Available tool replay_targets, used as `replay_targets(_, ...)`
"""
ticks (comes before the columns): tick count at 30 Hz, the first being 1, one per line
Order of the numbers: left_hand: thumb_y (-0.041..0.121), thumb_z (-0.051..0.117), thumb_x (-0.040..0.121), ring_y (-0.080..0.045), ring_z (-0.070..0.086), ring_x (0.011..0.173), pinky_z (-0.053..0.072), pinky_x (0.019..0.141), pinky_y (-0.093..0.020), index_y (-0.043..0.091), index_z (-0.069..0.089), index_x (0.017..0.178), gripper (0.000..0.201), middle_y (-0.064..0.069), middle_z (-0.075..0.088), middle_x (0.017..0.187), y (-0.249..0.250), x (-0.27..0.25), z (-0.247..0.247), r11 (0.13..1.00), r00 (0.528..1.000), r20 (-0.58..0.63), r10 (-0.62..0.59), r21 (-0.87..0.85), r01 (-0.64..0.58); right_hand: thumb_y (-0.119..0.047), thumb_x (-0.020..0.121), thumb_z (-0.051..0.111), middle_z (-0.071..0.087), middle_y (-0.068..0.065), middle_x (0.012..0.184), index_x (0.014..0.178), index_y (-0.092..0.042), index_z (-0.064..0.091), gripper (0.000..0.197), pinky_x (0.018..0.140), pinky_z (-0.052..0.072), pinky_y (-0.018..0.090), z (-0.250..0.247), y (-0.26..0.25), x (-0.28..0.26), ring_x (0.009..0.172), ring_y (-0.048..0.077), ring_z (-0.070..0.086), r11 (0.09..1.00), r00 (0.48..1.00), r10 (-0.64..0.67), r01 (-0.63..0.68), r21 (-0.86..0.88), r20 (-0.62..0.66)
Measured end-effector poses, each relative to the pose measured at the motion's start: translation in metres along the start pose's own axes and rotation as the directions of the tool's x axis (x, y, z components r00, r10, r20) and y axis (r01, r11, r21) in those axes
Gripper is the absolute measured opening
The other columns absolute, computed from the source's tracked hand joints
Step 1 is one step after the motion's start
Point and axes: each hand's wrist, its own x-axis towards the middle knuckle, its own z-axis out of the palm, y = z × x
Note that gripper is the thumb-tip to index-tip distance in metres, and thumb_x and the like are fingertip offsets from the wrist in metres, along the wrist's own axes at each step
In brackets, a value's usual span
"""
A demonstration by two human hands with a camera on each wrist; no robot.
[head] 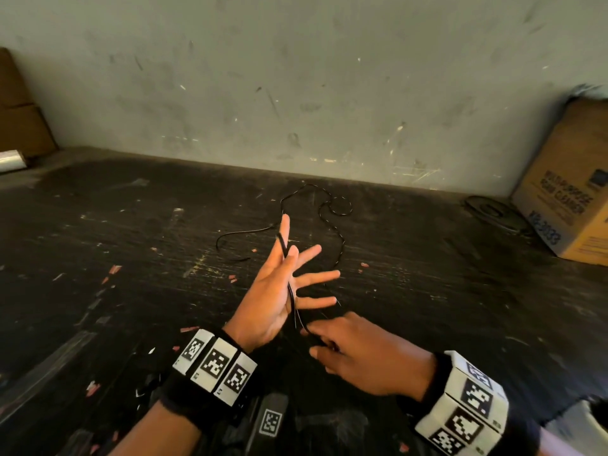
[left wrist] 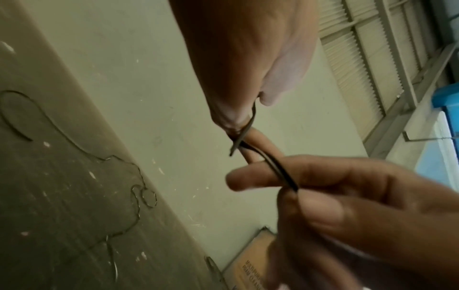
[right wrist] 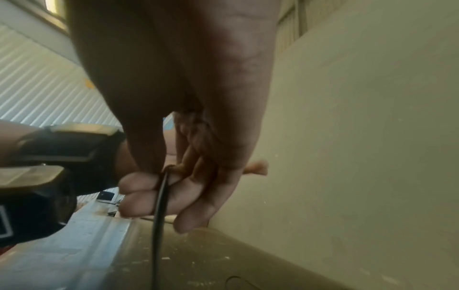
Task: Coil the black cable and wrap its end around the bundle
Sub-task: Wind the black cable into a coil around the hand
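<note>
Head view: the black cable (head: 332, 222) is seen mostly loose on the dark worktop (head: 131, 258), winding in slack curves toward the wall (head: 296, 77), with a few strands run up over the left hand (head: 279, 291). The full layout of the cable is given only by this view. A cardboard box (head: 569, 192) is noted at the far right against the wall.

Left wrist view: the pinch is resolved here. The cable is nipped between thumb and forefinger of the right hand (left wrist: 347, 206), and a short free end is seen projecting near the left hand's thumb.

Right wrist view: the cable is seen dropping straight down from the curled right fingers (right wrist: 161, 192); the loose length on the worktop is not shown.

Left hand: raised, palm turned inward, fingers spread and straight; cable strands are held against the palm under the thumb.

Right hand: lower, just beside the left wrist, knuckles up, fingers curled about the cable.
</note>
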Motion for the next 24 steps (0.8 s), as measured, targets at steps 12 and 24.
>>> replay_targets(12,0.047,0.03,0.097,-0.008,0.041,0.043,0.034,0.04,-0.021,0.067,0.013,0.135,0.047,-0.008,0.06,0.083,-0.014,-0.019,-0.022,0.706,0.983,0.046,-0.176,0.702,0.094,-0.041,0.083,0.056,0.051,-0.017,0.058,0.08,-0.022,0.067,0.022,0.064,0.044,0.011,-0.109,-0.042,-0.041,0.061,-0.009,0.055,0.941,0.946,-0.197,0.109,-0.32,-0.257)
replay_targets(24,0.044,0.036,0.095,-0.008,0.035,0.04,0.029,0.035,-0.016,0.065,0.018,0.136,0.05,-0.009,0.06,0.079,0.001,-0.04,-0.001,0.871,0.899,0.312,-0.306,0.473,0.132,-0.049,0.077,0.056,0.047,-0.014,0.053,0.078,-0.012,0.067,0.039,0.047,0.032,0.01,-0.157,0.004,-0.001,0.047,0.002,0.049,0.897,0.807,-0.335,0.116,-0.426,-0.486)
